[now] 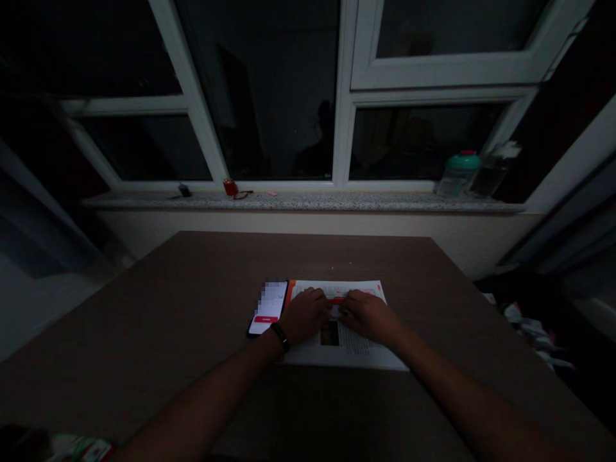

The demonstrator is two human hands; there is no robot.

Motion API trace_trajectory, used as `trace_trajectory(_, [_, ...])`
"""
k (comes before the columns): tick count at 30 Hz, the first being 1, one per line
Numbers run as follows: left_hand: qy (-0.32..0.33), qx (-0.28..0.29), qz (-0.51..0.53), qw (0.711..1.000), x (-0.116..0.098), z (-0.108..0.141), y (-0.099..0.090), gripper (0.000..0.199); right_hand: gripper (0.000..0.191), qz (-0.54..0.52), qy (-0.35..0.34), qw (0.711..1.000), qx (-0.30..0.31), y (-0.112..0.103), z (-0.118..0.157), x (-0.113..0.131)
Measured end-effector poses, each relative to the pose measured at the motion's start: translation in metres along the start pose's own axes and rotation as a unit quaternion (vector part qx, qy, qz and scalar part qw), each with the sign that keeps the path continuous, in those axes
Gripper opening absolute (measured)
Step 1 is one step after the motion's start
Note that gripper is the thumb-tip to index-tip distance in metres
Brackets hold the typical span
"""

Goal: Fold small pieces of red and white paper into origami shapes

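Observation:
A slim red pen-like object point(335, 300) spans the gap between my two hands, lying crosswise above a printed page. My left hand point(304, 313), with a dark band on its wrist, has curled fingers closed on the left end. My right hand point(369, 314) pinches the right end with bent fingers. Both hands rest over the open booklet or sheet point(308, 354), which has an orange left edge, small text and a dark picture. Just left of it lies a lit smartphone point(270, 308) with a red bar on its screen. The fingers hide most of the red object.
The brown table point(192, 301) reaches toward a speckled windowsill point(308, 201). On the sill stand a red small item point(231, 187), a teal-topped jug point(459, 173) and a clear bottle point(491, 172). A colourful packet point(81, 447) sits at the lower left. The room is dim.

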State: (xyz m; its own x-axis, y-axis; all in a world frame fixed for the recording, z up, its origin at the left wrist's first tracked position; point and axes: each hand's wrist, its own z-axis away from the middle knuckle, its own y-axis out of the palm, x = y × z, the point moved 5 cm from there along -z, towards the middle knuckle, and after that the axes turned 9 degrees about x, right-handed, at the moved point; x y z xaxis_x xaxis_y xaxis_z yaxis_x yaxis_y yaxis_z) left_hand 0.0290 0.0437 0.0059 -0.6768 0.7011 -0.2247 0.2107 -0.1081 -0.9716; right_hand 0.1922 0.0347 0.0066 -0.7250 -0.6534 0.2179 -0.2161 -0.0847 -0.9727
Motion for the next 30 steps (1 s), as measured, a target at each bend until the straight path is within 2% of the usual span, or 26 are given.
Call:
trace_trajectory(6, [-0.009,-0.012,-0.003,1.000,-0.001,-0.003,-0.001,0.018,0.019,-0.017,0.019,1.000,-0.013,0.005,-0.004,-0.005])
trace_trajectory(13, [-0.012,-0.005,-0.030,0.999,-0.003,-0.006,0.002,0.024,0.019,-0.076,0.032,0.995,-0.060,0.014,-0.009,-0.014])
trace_trajectory(17, [-0.020,-0.019,0.007,1.000,0.002,-0.009,0.005,0.021,0.018,-0.118,0.048,0.989,-0.079,0.015,-0.011,-0.018])
trace_trajectory(21, [-0.025,-0.038,0.072,0.996,0.008,-0.008,0.006,0.017,0.017,-0.138,0.022,0.987,-0.077,0.013,-0.009,-0.017])
trace_trajectory(25, [-0.025,-0.027,0.089,0.995,0.009,-0.006,0.006,0.017,0.017,-0.143,-0.010,0.987,-0.071,0.013,-0.007,-0.017])
trace_trajectory(30, [-0.041,-0.039,0.091,0.994,0.010,-0.007,0.005,0.014,0.012,-0.164,0.020,0.984,-0.060,0.019,-0.011,-0.021])
